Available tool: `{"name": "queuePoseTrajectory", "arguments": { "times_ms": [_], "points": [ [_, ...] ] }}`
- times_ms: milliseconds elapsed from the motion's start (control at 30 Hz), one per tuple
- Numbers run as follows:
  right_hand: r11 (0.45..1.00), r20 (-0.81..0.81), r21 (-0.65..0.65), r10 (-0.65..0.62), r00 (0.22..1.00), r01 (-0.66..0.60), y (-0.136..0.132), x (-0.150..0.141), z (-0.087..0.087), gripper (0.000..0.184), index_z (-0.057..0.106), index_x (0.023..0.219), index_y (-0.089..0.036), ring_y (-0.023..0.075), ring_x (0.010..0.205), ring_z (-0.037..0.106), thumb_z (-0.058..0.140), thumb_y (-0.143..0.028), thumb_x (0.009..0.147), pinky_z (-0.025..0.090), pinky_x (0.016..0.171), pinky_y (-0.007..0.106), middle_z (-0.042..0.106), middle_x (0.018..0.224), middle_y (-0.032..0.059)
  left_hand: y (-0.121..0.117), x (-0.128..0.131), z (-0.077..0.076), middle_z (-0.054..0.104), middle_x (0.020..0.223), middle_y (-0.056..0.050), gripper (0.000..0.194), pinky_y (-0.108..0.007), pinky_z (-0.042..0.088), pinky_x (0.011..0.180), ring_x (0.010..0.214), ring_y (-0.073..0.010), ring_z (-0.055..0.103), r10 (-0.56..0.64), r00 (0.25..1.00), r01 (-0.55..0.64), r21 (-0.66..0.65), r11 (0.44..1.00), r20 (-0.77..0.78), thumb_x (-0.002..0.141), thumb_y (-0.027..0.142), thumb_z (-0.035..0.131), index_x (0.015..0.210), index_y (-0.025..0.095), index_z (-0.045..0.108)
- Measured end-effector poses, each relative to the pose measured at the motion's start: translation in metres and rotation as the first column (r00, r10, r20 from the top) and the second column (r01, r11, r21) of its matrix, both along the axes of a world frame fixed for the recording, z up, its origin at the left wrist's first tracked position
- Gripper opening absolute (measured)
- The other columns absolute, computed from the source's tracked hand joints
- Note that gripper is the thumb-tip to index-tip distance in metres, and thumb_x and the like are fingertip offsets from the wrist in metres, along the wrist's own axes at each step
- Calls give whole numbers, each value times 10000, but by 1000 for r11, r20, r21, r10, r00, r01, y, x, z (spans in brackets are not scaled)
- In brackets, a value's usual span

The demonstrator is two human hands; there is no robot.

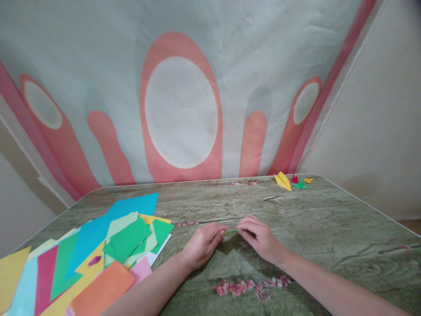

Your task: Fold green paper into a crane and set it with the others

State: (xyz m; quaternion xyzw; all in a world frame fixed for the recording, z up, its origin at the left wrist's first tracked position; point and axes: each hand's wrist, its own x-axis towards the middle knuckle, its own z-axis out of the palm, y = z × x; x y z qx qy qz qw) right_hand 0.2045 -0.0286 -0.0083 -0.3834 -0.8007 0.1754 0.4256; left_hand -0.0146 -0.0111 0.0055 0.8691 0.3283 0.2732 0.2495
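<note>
Between my two hands is a small piece of light green paper, mostly covered by fingers. My left hand pinches its left end, thumb and fingers pressed together. At its right end my right hand grips it the same way. Both hands are just over the wood-patterned tabletop, near its middle. How the paper is folded cannot be made out.
A spread pile of coloured paper sheets lies left, with an orange sheet and green sheets on top. Folded paper figures, including a yellow paper plane, sit at the far right edge. Behind hangs a printed cloth backdrop.
</note>
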Motion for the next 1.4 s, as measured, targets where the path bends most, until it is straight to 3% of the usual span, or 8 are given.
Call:
{"name": "queuePoseTrajectory", "arguments": {
  "times_ms": [500,733,867,1100,1233,1400],
  "points": [
    [1000,21,3,-8,1000,8,1,1,-2,173,638,934,-232,178,848,569,480,-202,869,475,766,335,633,857,43,-1,1,1,632,993,-49,249,-271,451,840,924,-152,569,-15,1000,15,27,1000,12,905,262,410,1086,213,573],
    [957,37,202,-218,975,206,0,1,-2,445,499,1208,-253,260,1048,498,575,-185,775,408,915,470,553,1121,86,1,1,-5,600,950,-48,304,-269,464,744,774,-136,548,86,996,-87,32,996,30,859,186,439,1154,209,510],
    [961,138,243,-166,976,129,-4,-2,-4,463,490,1219,-246,246,1039,511,546,-124,776,426,899,441,558,1130,85,2,0,-12,562,1037,-39,443,-248,473,714,717,-106,530,133,990,-134,18,991,45,818,164,479,1249,227,396],
    [975,246,218,-24,969,-31,-8,-8,-6,205,632,969,-252,181,881,584,486,-156,862,476,767,336,639,972,48,2,2,-13,493,1150,-45,596,-250,486,709,664,-82,502,166,982,-165,-8,986,86,790,109,482,1326,266,274],
    [983,248,185,-37,968,-9,-6,-6,-6,187,638,939,-232,177,854,593,474,-167,876,475,756,334,654,943,46,1,2,-10,445,1228,-67,567,-271,489,781,764,-104,542,131,989,-132,8,991,70,811,92,436,1333,272,305],
    [990,218,144,-37,975,5,-3,-3,-11,175,632,935,-224,166,877,593,477,-166,877,472,787,322,651,976,38,2,3,-8,429,1258,-77,396,-326,405,964,1097,-177,479,118,992,-121,92,988,33,839,100,411,1199,236,507]
  ]
}}
